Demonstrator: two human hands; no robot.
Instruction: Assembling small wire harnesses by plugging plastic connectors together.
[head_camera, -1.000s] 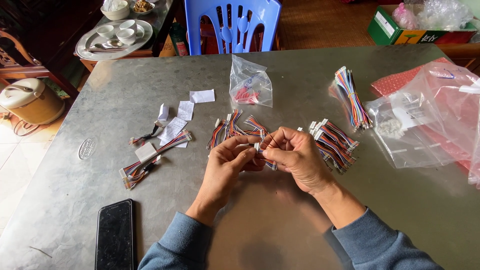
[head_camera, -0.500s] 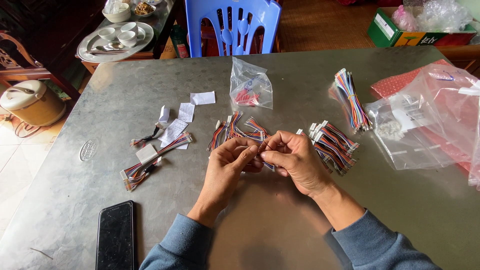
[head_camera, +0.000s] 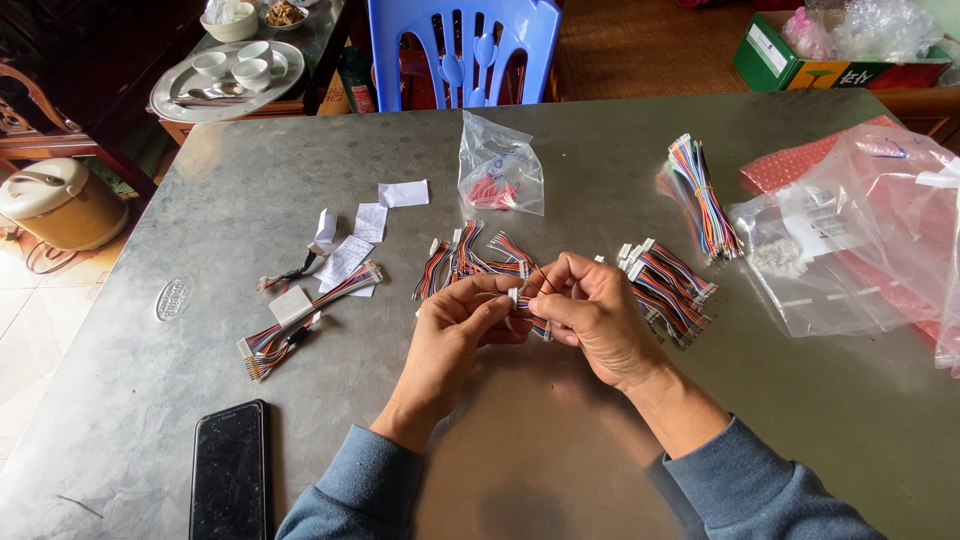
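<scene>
Both hands, left hand (head_camera: 455, 325) and right hand (head_camera: 590, 310), pinch one small multicoloured wire harness with a white plastic connector (head_camera: 516, 297) together, above the grey metal surface (head_camera: 560, 440). Its thin wires could slip or snag on the loose harness bundle (head_camera: 470, 258) just behind.

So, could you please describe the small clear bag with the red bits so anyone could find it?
On the grey metal table, look in front of the blue plastic chair. The small clear bag there alone holds red pieces.

Dull brushed-metal table (head_camera: 600, 140), glossy plastic bags (head_camera: 850, 240)
</scene>
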